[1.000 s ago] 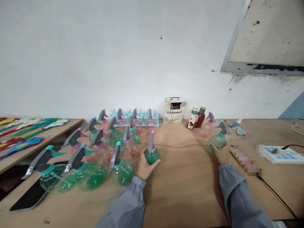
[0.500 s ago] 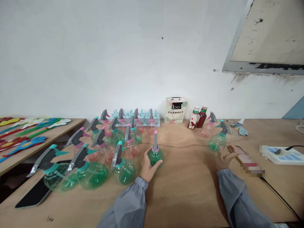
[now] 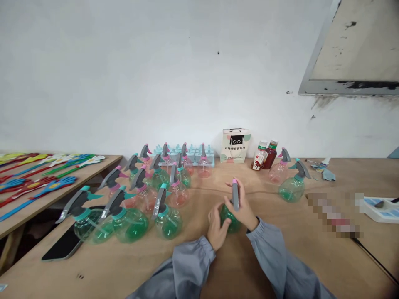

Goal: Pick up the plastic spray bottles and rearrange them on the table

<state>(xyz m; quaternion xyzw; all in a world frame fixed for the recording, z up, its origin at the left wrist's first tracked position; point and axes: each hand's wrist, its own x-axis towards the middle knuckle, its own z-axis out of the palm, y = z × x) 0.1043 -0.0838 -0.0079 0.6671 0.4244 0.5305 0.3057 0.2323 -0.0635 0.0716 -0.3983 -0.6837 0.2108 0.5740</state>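
A green spray bottle (image 3: 230,219) with a grey trigger head and pink collar stands on the wooden table (image 3: 262,249) in front of me. My left hand (image 3: 216,227) is wrapped round its round body from the left. My right hand (image 3: 242,207) grips its neck and trigger head from the right. Both sleeves are grey.
A cluster of green and pink spray bottles (image 3: 146,195) stands to the left, with a black phone (image 3: 64,246) lying beside them. At the right stand a green bottle (image 3: 293,183) and a pink one (image 3: 279,169). A small paper bag (image 3: 236,145) and two drink bottles (image 3: 264,154) stand by the wall.
My right hand let go of the green bottle at the right and came over to the bottle in my left hand. That bottle moved to the centre in front of me.
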